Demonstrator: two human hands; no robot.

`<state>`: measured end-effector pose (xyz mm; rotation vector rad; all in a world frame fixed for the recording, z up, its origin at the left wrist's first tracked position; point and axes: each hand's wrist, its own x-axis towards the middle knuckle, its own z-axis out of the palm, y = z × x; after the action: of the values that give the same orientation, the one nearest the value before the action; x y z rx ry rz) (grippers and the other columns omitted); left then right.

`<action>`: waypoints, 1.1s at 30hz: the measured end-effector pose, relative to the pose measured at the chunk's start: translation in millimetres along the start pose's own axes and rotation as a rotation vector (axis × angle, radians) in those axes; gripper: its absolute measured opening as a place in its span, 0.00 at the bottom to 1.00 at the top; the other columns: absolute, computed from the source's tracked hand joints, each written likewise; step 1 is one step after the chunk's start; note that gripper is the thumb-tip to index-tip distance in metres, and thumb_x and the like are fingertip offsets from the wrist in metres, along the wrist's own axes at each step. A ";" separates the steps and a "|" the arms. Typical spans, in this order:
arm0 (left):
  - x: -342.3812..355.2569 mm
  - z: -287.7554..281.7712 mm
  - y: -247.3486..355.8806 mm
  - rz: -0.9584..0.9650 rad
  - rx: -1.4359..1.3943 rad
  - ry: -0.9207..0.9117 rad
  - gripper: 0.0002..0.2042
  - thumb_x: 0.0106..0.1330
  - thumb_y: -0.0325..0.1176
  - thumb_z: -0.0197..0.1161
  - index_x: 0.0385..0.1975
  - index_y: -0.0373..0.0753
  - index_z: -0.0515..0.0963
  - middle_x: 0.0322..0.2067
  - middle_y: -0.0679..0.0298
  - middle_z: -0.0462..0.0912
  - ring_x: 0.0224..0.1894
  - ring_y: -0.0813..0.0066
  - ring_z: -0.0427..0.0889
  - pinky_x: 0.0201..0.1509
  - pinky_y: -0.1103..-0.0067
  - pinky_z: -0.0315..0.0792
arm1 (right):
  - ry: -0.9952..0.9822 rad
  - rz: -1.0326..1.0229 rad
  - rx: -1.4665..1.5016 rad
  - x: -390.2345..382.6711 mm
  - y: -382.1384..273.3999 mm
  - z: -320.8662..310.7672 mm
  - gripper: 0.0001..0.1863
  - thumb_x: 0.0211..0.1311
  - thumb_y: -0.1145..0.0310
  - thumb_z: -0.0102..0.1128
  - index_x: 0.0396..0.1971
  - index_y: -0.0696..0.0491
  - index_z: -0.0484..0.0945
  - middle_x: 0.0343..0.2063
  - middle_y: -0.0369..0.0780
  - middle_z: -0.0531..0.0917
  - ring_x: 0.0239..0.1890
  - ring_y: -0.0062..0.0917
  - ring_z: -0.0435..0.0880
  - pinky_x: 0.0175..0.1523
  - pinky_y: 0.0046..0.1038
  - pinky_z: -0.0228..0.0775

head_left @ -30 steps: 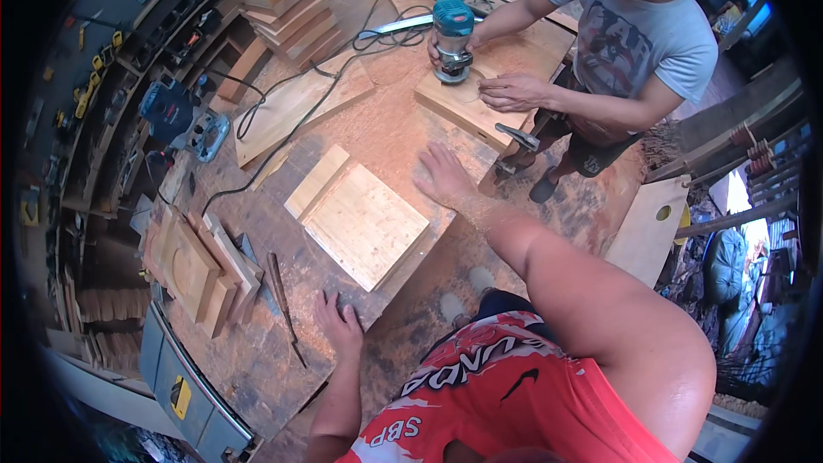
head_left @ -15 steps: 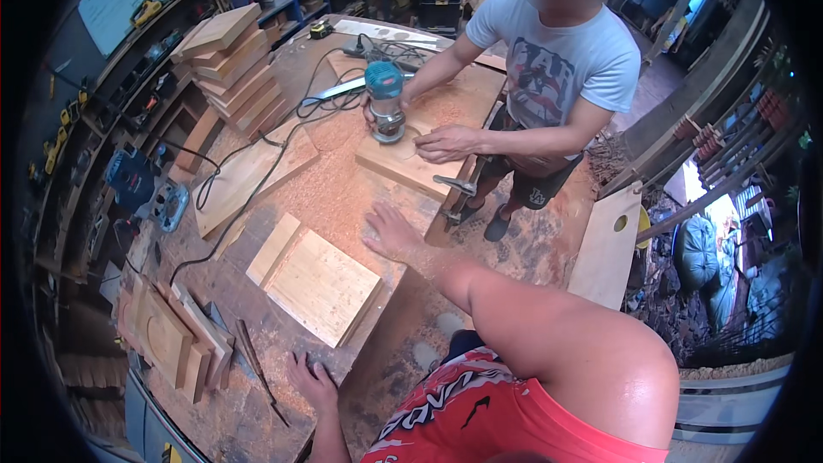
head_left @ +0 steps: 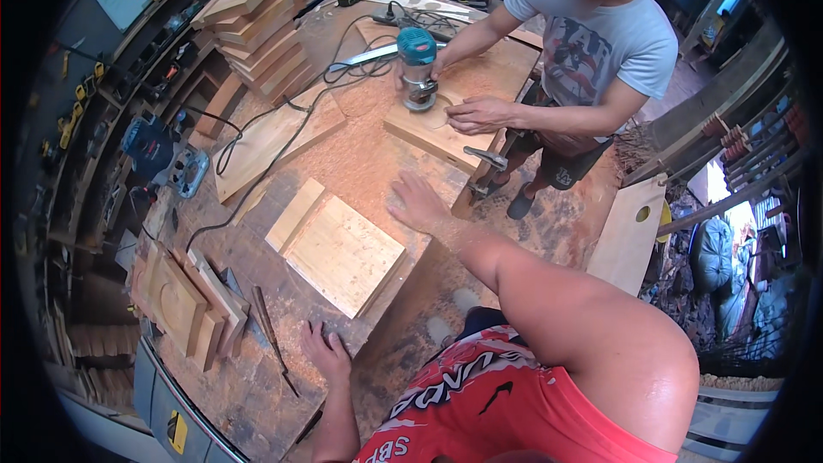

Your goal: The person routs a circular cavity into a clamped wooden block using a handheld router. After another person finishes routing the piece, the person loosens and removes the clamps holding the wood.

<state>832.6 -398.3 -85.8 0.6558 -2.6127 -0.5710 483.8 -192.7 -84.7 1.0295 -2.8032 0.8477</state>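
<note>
My right hand (head_left: 417, 203) lies on the sawdust-strewn workbench (head_left: 244, 257) by its edge, fingers spread and holding nothing. My left hand (head_left: 326, 353) rests at the near edge of the bench, also empty, its fingers apart. Between them sits a pale wooden panel (head_left: 351, 255) with a wood strip (head_left: 297, 213) along its left end; neither hand visibly touches it. To the left of my left hand lies a long, thin dark tool (head_left: 272, 336) with a brown handle, perhaps a file or chisel.
Across the bench a co-worker (head_left: 600, 60) holds a teal router (head_left: 418, 69) on a clamped board (head_left: 446, 133); a metal clamp (head_left: 486, 157) juts out. Stacked wood blocks (head_left: 257, 39), leaning wood pieces (head_left: 180, 300), a blue router (head_left: 159, 153) and a black cord (head_left: 279, 150) occupy the left side.
The whole view has shifted, so the bench appears farther right and higher. Both my hands stay resting on the bench; the co-worker's router stays on the board.
</note>
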 end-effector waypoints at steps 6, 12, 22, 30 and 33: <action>-2.1 -1.6 -1.4 0.002 0.018 0.005 0.20 0.67 0.41 0.50 0.53 0.34 0.69 0.61 0.44 0.64 0.64 0.44 0.59 0.68 0.55 0.47 | -0.001 0.002 -0.032 -0.5 -2.1 1.7 0.31 0.62 0.48 0.52 0.59 0.54 0.65 0.63 0.50 0.60 0.68 0.43 0.54 0.72 0.41 0.44; -1.5 -1.3 -1.7 0.011 -0.001 0.023 0.20 0.67 0.41 0.50 0.52 0.34 0.69 0.60 0.43 0.65 0.64 0.44 0.60 0.67 0.55 0.49 | -0.027 0.003 -0.036 -0.4 -2.6 0.3 0.31 0.63 0.48 0.50 0.59 0.54 0.65 0.64 0.50 0.59 0.69 0.43 0.53 0.73 0.41 0.43; 1.0 -4.0 2.0 0.020 -0.005 0.028 0.20 0.67 0.41 0.50 0.52 0.33 0.70 0.59 0.43 0.65 0.63 0.43 0.60 0.67 0.55 0.49 | -0.027 0.014 -0.066 0.6 -2.6 1.0 0.32 0.64 0.48 0.50 0.60 0.54 0.64 0.64 0.50 0.58 0.69 0.43 0.53 0.73 0.41 0.42; 1.1 -3.6 2.1 0.007 -0.010 0.019 0.20 0.67 0.41 0.49 0.52 0.34 0.70 0.60 0.44 0.65 0.64 0.45 0.60 0.68 0.55 0.48 | -0.032 0.007 -0.060 0.6 -2.2 -0.1 0.32 0.64 0.48 0.50 0.60 0.55 0.64 0.64 0.50 0.59 0.69 0.43 0.52 0.73 0.40 0.41; 0.6 -2.1 0.5 -0.001 -0.017 0.022 0.20 0.67 0.41 0.49 0.52 0.34 0.70 0.60 0.45 0.65 0.64 0.45 0.60 0.68 0.55 0.48 | -0.033 0.010 -0.067 0.3 -2.5 0.8 0.32 0.64 0.48 0.50 0.60 0.55 0.64 0.64 0.51 0.59 0.69 0.43 0.52 0.74 0.40 0.41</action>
<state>832.9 -398.8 -83.6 0.6545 -2.5844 -0.5830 485.2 -194.9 -84.2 1.0297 -2.8451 0.7388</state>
